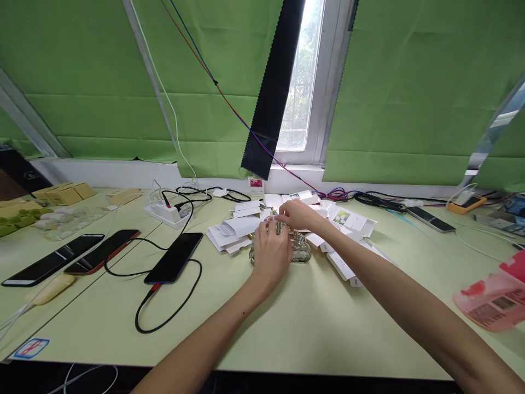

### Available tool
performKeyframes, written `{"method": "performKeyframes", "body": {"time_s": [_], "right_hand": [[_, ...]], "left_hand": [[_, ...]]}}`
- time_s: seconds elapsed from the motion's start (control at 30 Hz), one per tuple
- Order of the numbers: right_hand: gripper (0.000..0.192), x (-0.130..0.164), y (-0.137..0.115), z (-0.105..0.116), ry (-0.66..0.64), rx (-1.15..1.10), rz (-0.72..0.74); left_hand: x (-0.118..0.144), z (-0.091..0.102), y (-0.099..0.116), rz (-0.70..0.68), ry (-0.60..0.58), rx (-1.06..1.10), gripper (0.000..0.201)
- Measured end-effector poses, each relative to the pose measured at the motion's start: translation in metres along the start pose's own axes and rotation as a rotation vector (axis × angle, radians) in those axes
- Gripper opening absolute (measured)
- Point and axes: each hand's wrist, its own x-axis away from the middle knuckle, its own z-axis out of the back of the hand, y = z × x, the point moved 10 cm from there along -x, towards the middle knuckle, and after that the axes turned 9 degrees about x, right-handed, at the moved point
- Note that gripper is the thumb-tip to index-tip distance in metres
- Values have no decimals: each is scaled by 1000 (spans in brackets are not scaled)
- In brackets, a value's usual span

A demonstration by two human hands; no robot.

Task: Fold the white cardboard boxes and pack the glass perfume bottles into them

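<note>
Small clear glass bottles (301, 251) with gold-coloured parts stand close together on the table in front of me. My left hand (272, 247) lies over their left side, its fingers bent down around the glass and hiding part of it. Just beyond it, my right hand (300, 215) reaches in from the right with thumb and fingers pinched together above the bottles. Whatever sits in that pinch is too small and covered to make out. White folded paper boxes (240, 226) lie heaped to the left of the bottles, and more white cartons (342, 266) are piled on the right.
A black phone (174, 258) on a looped cable lies left of my hands, with two more phones farther left. Behind them sits a white power strip (168, 213). A pink printed package (494, 295) is at the right, and black cables (377, 201) run along the back.
</note>
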Motion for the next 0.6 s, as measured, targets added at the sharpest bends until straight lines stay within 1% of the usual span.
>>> {"method": "performKeyframes", "body": {"time_s": [0.07,0.2,0.37,0.6], "right_hand": [[31,-5,-2,-1,-10,27,-28],[36,-7,-7,-4,-34,71,-68],[24,-6,-13,-7,-43,113,-60],[18,-4,-20,-9,-18,125,18]], "left_hand": [[0,-4,-6,15,-43,-71,25],[1,-17,-13,19,-109,-109,29],[-2,-25,-13,-5,-147,-155,33],[-5,-27,-9,-57,-172,-165,27]]}}
